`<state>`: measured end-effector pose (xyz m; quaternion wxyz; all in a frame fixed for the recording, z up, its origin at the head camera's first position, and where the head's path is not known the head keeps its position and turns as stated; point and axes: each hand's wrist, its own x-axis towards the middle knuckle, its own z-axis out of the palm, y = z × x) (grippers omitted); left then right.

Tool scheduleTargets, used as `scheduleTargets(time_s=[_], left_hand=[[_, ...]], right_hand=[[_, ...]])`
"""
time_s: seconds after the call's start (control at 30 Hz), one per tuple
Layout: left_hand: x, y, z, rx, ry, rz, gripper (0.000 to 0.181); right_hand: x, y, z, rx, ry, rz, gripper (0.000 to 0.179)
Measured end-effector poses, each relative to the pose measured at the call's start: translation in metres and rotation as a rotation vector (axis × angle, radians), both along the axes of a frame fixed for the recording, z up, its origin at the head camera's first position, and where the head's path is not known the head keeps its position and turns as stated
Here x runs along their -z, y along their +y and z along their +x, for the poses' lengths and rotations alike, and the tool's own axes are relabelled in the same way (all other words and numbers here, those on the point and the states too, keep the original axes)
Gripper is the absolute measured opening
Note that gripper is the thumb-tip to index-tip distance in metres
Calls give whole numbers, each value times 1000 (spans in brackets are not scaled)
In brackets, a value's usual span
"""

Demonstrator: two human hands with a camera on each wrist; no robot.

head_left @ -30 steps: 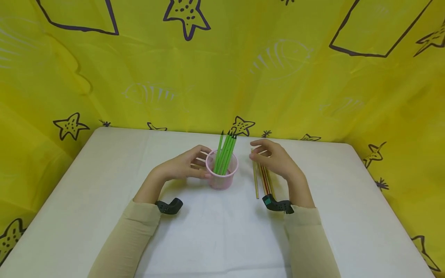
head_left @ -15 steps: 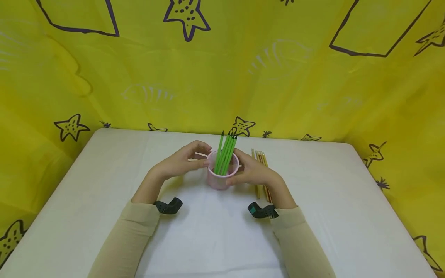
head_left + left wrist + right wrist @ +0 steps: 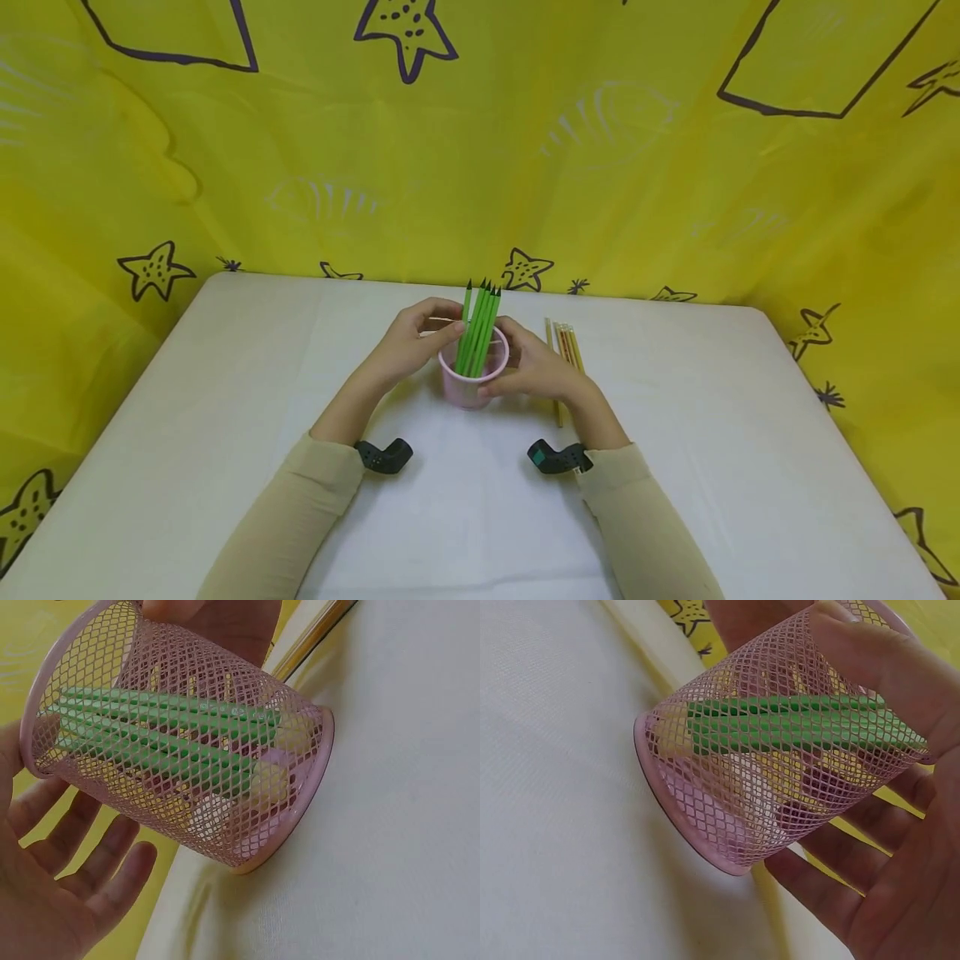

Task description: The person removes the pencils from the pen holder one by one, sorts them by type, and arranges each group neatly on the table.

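Observation:
A pink mesh pencil cup (image 3: 467, 392) stands upright on the table, holding several green pencils (image 3: 477, 340) with dark tips up. My right hand (image 3: 536, 367) grips the cup from the right, thumb on its near wall and fingers around the far side. At the rim on the left is my left hand (image 3: 412, 340), its thumb tip at the green pencils and its fingers reaching behind them. In the left wrist view the other left fingers (image 3: 112, 877) are loosely bent beside the cup. Whether thumb and index finger pinch a pencil is hidden.
Several gold pencil-like sticks (image 3: 567, 346) lie on the white-covered table (image 3: 465, 517) right of the cup, partly behind the right hand and wrist. A yellow patterned cloth (image 3: 450, 167) hangs behind and at both sides of the table.
My right hand has moved left from above the gold sticks and taken hold of the cup. The cup has shifted slightly left. My left hand has moved from its side to the pencils.

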<state>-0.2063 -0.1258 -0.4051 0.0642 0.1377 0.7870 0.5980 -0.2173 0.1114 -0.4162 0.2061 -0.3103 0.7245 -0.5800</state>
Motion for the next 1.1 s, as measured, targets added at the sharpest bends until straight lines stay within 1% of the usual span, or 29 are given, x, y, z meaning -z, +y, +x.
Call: scheduleTargets(time_s=[0.13, 0.2, 0.27, 0.37, 0.6, 0.87, 0.97, 1.1], left_hand=[[-1, 0, 1, 39, -57, 17, 33], [-2, -1, 1, 60, -69, 26, 33], [-3, -1, 1, 66, -67, 36, 32], [-4, -1, 2, 61, -45, 49, 29], [-6, -4, 1, 1, 15, 75, 22], [-18, -12, 1, -25, 98, 102, 20], [-23, -14, 2, -33, 132, 135, 19], [-31, -17, 4, -47, 161, 222, 16]], right_hand=[[2, -1, 0, -6, 0, -12, 91], [3, -1, 0, -8, -2, -14, 90], [3, -2, 0, -10, -4, -15, 90], [4, -2, 1, -16, -7, -18, 89], [3, -3, 0, -7, -1, -23, 85], [3, -2, 0, 3, -7, -33, 85], [2, -1, -1, 12, -5, -26, 85], [2, 1, -1, 29, 2, -9, 87]])
